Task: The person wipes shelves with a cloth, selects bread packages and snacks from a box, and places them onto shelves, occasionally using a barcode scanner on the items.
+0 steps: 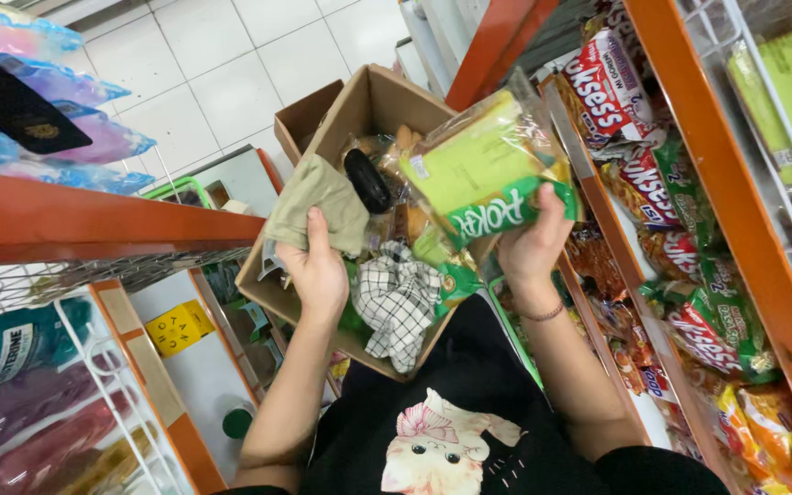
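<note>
A shop aisle is shown: orange-framed shelves (735,229) with white wire fronts are stacked with packaged snacks (689,312) on one side and bottles of coloured liquid (11,348) on the other. A white tiled floor (231,55) is seen between them, and a cardboard box (359,110) of stock is held in the aisle.

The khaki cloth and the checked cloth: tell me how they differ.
The khaki cloth is plain olive-tan; the checked cloth is white with a dark grid. The khaki cloth is gripped by the left hand at the cardboard box edge; the checked cloth lies loose inside, untouched. The khaki cloth sits farther from the person, the checked cloth nearer. Both are crumpled.
</note>
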